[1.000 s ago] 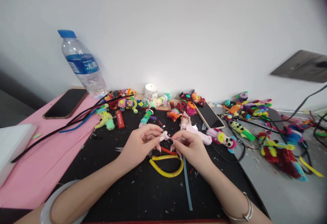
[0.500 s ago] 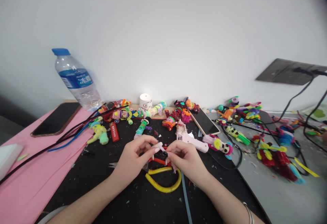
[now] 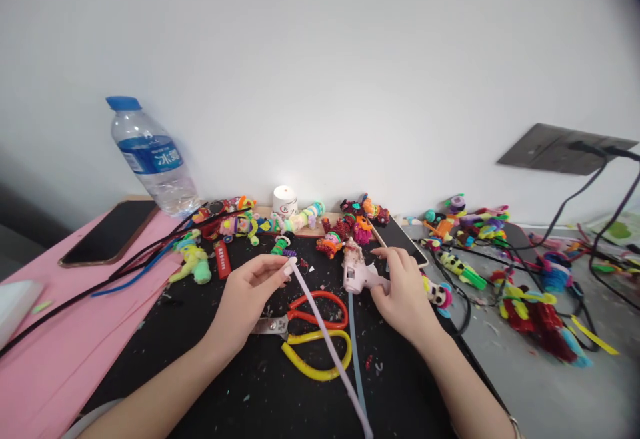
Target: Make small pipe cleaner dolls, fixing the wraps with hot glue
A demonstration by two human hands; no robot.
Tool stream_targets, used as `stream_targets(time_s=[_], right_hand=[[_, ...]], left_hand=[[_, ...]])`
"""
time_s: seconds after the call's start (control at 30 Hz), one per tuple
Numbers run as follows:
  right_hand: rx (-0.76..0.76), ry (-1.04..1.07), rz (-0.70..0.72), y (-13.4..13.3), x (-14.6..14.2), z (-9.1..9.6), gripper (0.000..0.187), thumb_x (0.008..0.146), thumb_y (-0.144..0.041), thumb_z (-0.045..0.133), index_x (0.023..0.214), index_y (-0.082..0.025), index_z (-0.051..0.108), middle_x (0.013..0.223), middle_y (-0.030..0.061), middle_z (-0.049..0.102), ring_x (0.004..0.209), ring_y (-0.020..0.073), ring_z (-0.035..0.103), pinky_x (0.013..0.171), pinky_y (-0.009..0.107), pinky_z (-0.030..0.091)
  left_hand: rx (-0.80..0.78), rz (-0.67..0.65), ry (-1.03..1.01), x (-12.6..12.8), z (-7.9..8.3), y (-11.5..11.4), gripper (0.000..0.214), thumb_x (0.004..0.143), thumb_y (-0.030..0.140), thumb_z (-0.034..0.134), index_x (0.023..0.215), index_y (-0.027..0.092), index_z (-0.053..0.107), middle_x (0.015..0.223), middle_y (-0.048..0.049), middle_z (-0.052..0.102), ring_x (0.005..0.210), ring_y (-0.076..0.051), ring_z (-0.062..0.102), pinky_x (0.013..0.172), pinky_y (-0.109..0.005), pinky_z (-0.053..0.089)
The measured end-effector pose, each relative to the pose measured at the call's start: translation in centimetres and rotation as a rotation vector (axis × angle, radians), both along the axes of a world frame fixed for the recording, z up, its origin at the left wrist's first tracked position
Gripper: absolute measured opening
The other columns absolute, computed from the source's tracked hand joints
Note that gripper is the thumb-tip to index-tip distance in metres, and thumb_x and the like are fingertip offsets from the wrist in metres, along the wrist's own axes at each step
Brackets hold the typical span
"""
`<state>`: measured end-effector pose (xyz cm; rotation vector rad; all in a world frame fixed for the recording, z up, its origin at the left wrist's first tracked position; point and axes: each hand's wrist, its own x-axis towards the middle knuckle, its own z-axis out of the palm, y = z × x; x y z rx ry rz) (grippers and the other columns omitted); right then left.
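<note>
Between the thumb and fingers of my left hand (image 3: 253, 295) is the end of a pale lilac pipe cleaner (image 3: 325, 337), which slants down across the mat to the bottom edge. My right hand (image 3: 403, 292) is closed around the handle of a pale pink glue gun (image 3: 356, 277), partly hiding it; the nozzle points toward the wall. A bluish-grey strip (image 3: 356, 352) runs from the gun's rear toward me. Scissors with one red and one yellow handle (image 3: 320, 371) lie beneath the pipe cleaner, their blades partly behind my left hand.
Fuzzy colourful dolls (image 3: 330, 242) line the back, with more at right (image 3: 540, 319) among black cables. A water bottle (image 3: 153, 159) leans on the wall. Phones lie at left (image 3: 107, 232) and behind my right hand (image 3: 400, 242). A paper cup (image 3: 285, 202) and red box (image 3: 223, 259) stand nearby.
My hands have moved apart. The right one has gone right and taken hold of the glue gun's handle. The lilac pipe cleaner now hangs from my left hand in full length.
</note>
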<state>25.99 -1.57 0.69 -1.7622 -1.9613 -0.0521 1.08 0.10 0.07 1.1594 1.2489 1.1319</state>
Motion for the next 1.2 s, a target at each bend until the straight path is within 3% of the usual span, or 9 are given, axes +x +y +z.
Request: stream_targets(time_s=[0.13,0.33,0.53,0.7,0.8,1.03,1.2], right_hand=[[-0.152,-0.09,0.007,-0.3,0.0,-0.5,0.048,0.066,-0.016,0.05,0.114,-0.019,0.049,0.112,0.0098,0.056,0.1,0.0288,0.05,0.084,0.042,0.037],[-0.18,-0.085,0.01,-0.1,-0.1,-0.9,0.039,0.065,-0.015,0.051,0.104,-0.018,0.054,0.107,0.01,0.062,0.099,0.0287,0.055,0.084,0.042,0.033],[-0.146,0.198,0.027,0.2,0.3,0.1,0.03,0.07,-0.019,0.053,0.099,-0.018,0.053,0.096,0.0076,0.063,0.084,0.0232,0.059,0.072,0.034,0.042],[-0.129,0.565,0.13,-0.3,-0.8,0.4,0.019,0.071,-0.021,0.058,0.09,-0.019,0.055,0.077,0.0017,0.063,0.064,0.0166,0.057,0.058,0.026,0.045],[-0.151,0.714,0.191,-0.9,-2.2,0.0,0.01,0.074,-0.02,0.058,0.084,-0.019,0.059,0.073,0.0022,0.063,0.062,0.0168,0.057,0.055,0.026,0.046],[-0.126,0.695,0.316,-1.8,-4.7,0.0,0.01,0.069,-0.02,0.067,0.076,-0.016,0.06,0.068,0.0012,0.059,0.058,0.0145,0.051,0.054,0.025,0.042],[-0.097,0.763,0.457,-1.9,-5.3,-0.1,0.021,0.068,-0.016,0.068,0.088,-0.018,0.062,0.094,0.0064,0.065,0.082,0.0199,0.06,0.072,0.029,0.047]], left_hand=[[-0.021,-0.026,-0.064,-0.1,-0.4,0.2,0.028,0.073,0.036,0.067,0.094,0.016,0.067,0.091,-0.0056,0.07,0.08,-0.017,0.064,0.077,-0.03,0.051],[-0.116,-0.018,-0.11,-0.1,-0.5,0.3,0.032,0.07,0.035,0.069,0.095,0.014,0.068,0.087,-0.0074,0.071,0.073,-0.016,0.063,0.072,-0.028,0.051],[-0.139,-0.067,-0.182,0.1,-0.5,0.2,0.028,0.07,0.035,0.07,0.091,0.016,0.071,0.083,-0.0053,0.07,0.069,-0.013,0.062,0.067,-0.023,0.051],[-0.18,-0.159,-0.078,0.4,0.3,-0.1,0.025,0.069,0.035,0.07,0.086,0.017,0.071,0.077,-0.0048,0.071,0.069,-0.016,0.064,0.064,-0.026,0.052],[-0.168,-0.201,-0.04,0.8,0.6,-0.4,0.025,0.065,0.035,0.073,0.081,0.015,0.069,0.073,-0.0047,0.07,0.066,-0.017,0.064,0.063,-0.028,0.052],[-0.143,-0.239,-0.147,1.4,0.0,-0.6,0.026,0.065,0.032,0.074,0.077,0.014,0.061,0.071,-0.0023,0.067,0.064,-0.013,0.062,0.065,-0.025,0.05],[-0.148,-0.295,-0.16,1.7,-0.2,-0.6,0.027,0.064,0.032,0.074,0.07,0.015,0.055,0.064,-0.001,0.064,0.06,-0.015,0.063,0.062,-0.028,0.051]])
